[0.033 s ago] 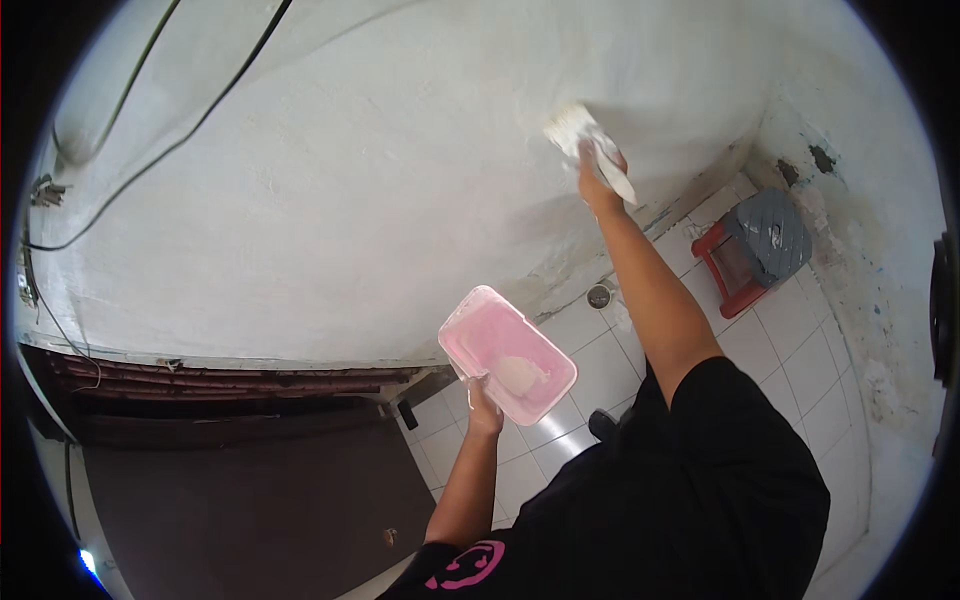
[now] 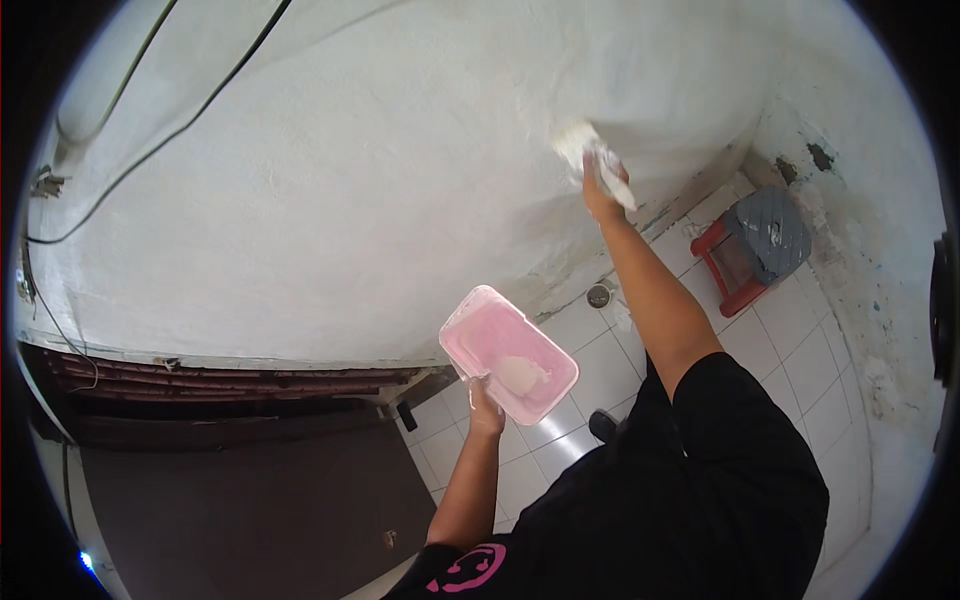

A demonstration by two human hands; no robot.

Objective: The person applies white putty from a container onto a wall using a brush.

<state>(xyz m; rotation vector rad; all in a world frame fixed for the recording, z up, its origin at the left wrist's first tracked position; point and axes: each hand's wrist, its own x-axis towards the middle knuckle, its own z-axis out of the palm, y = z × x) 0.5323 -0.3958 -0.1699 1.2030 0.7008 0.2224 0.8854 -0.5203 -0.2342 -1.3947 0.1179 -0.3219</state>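
My right hand (image 2: 602, 187) is closed round the handle of a wide paintbrush (image 2: 577, 142). White paint coats the brush, and its pale bristles meet the whitish wall (image 2: 380, 170) or hover just off it; I cannot tell which. Paint marks my fingers too. Lower down, my left hand (image 2: 485, 405) grips the near-left rim of a pink rectangular plastic tub (image 2: 490, 335), held tilted in front of me. A patch of off-white paint lies on the tub's bottom. White smears show on the left fingers.
A grey-topped stool with red legs (image 2: 768, 235) stands at the right corner on white floor tiles. Near the wall's foot sits a small cup (image 2: 599, 296). Dark cables (image 2: 160, 150) hang at upper left. A dark brown panel (image 2: 250, 500) fills the lower left.
The paintbrush and my right hand have shifted slightly down and to the right along the wall. My left hand and the tub stay almost where they were.
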